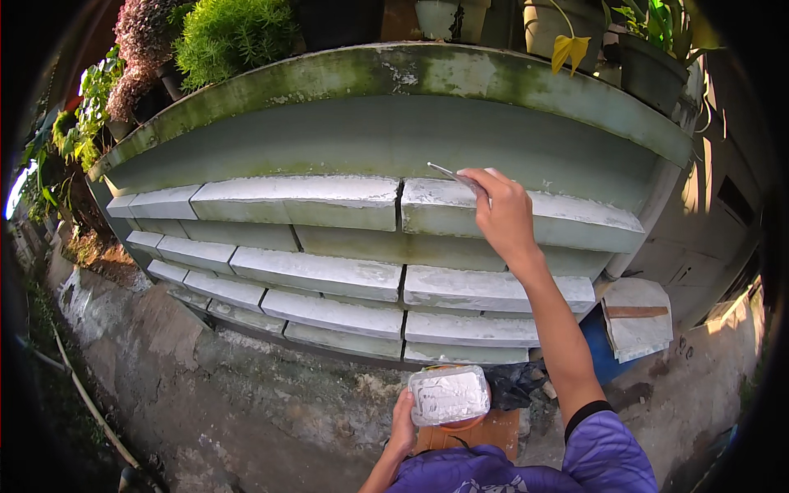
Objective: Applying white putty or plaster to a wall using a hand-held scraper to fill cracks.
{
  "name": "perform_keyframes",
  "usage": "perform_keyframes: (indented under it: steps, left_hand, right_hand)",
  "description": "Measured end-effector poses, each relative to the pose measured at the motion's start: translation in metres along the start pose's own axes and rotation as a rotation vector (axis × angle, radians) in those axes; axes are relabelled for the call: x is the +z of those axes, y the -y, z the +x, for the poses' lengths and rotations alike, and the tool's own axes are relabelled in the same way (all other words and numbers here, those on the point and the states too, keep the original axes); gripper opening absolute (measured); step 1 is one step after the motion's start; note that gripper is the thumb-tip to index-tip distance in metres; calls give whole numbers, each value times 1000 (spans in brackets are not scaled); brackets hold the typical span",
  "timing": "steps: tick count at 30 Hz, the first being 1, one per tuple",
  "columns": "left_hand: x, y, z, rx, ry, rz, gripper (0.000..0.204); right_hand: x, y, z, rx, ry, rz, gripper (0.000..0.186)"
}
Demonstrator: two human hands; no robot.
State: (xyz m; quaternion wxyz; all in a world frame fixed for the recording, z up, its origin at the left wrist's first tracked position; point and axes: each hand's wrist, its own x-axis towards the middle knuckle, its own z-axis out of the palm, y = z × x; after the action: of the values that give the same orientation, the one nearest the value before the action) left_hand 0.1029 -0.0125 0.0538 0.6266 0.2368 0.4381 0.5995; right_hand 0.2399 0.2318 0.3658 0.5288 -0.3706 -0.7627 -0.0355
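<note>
Item one: plastic tub of white filler [449, 395], gripped from below by my left hand [403, 425], close to my chest. Item two: putty knife [450, 173], pinched in my right hand [503, 212] against the stepped wall's top ledge [345, 197]. Risk: tilted tub spills filler; overreach smears it.

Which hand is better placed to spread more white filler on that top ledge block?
Probably the right hand: it holds the putty knife against the top ledge block. The left hand is low, holding the filler tub.
</note>
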Motion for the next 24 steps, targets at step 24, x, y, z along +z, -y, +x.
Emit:
perform_keyframes:
  steps: [24]
  left_hand:
    - [-25, -14, 10, 41, -38, -76, 49]
  right_hand:
    - [79, -31, 28, -210, 263, -379, 38]
